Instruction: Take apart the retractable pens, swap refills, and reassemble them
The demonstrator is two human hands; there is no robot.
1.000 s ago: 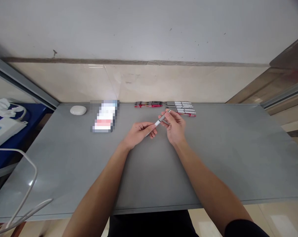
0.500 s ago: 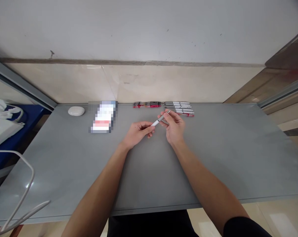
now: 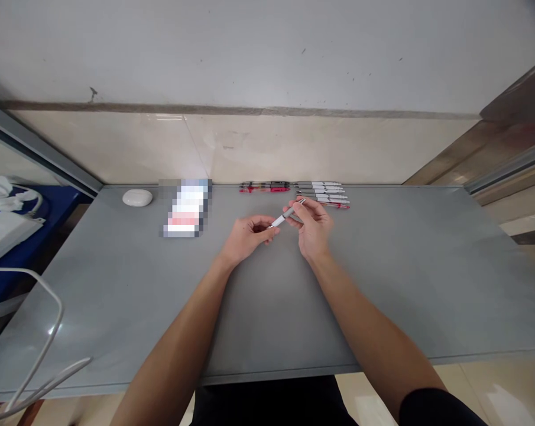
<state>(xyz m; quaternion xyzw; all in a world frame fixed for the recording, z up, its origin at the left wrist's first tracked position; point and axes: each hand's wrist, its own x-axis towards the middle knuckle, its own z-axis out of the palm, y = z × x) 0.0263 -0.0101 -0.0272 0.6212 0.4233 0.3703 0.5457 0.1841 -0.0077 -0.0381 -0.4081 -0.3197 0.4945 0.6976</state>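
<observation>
Counted: left hand (image 3: 246,241), one; right hand (image 3: 315,231), one; held pen (image 3: 288,215), one; left pen group (image 3: 267,187), at least two; right pen group (image 3: 324,190), at least five, exact totals unclear; pixelated phone (image 3: 185,207), one; white oval object (image 3: 138,197), one.

A black sleeve (image 3: 438,408) ends partway up the right arm (image 3: 367,316). More black cloth (image 3: 269,403) shows past the front edge of the counter (image 3: 276,331). The left hand (image 3: 244,239) has a tiny dot (image 3: 243,228).
</observation>
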